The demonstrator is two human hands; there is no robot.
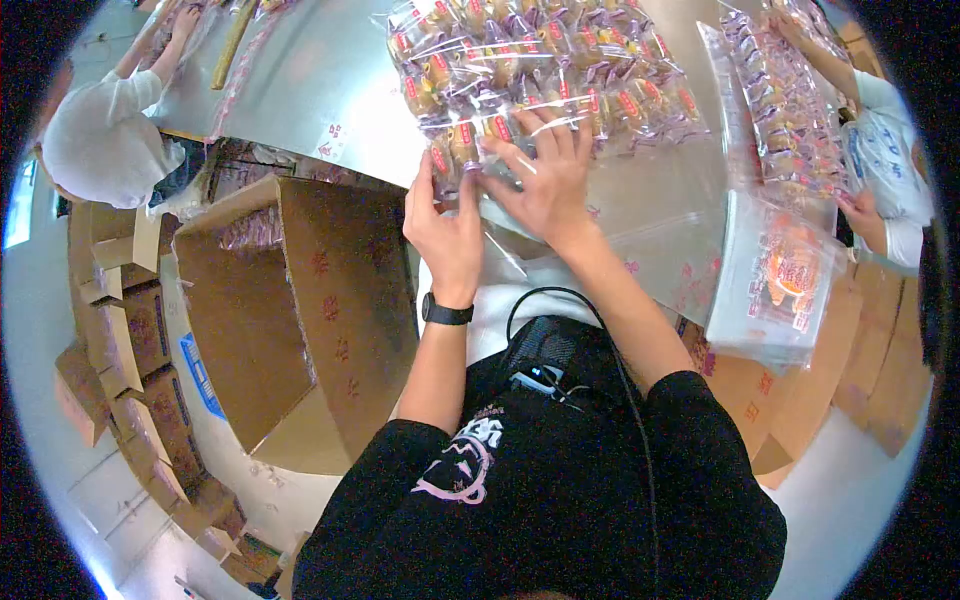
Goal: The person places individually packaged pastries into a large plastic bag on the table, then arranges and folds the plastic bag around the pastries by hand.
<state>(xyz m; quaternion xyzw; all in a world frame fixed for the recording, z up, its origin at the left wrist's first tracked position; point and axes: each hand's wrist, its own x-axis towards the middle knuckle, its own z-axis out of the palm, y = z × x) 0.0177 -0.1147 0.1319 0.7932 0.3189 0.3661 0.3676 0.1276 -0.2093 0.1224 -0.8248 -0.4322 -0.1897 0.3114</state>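
My left hand (pixel 445 240), with a dark watch on its wrist, grips a small wrapped snack (pixel 463 148) at the near left corner of a clear plastic bag (pixel 505 250). Its thumb and fingers lie on either side of the snack. My right hand (pixel 550 180) rests just to the right, fingers stretched out over the film and the nearest snacks, palm down. Beyond both hands, rows of wrapped snacks (pixel 540 50) with red labels and purple-edged wrappers lie on the metal table (pixel 350 70). Glossy film hides part of the fingertips.
A large open carton (pixel 345 300) stands at my left, against the table. Flat printed bags (pixel 775 280) lie at the table's right edge. One co-worker (pixel 110 140) is at far left, another (pixel 885 150) at right beside more snack rows (pixel 785 110). Cartons (pixel 150 330) line the left floor.
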